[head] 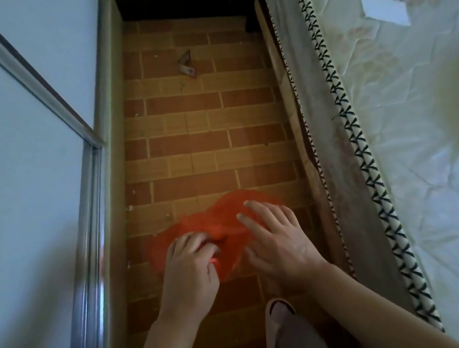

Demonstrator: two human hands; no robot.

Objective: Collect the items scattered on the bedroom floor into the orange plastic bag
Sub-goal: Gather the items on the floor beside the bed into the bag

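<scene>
A narrow strip of brick-patterned floor (pixel 203 136) runs between a wardrobe with a metal-framed sliding door (pixel 48 167) on the left and a mattress (pixel 386 96) with patterned edge piping on the right. A white paper slip (pixel 386 10) lies on the mattress. Far up the floor, well apart from the hands, lies a small folded dark wrapper (pixel 186 65); pale crumbs dot the floor along the wardrobe base. A slipper (pixel 277 312) shows at the bottom. The orange plastic bag (pixel 214 227) is crumpled low over the floor. The left hand (pixel 189 268) curls its fingers, pinching the bag's edge. The right hand (pixel 274 240) lies on the bag, fingers straight and spread.
</scene>
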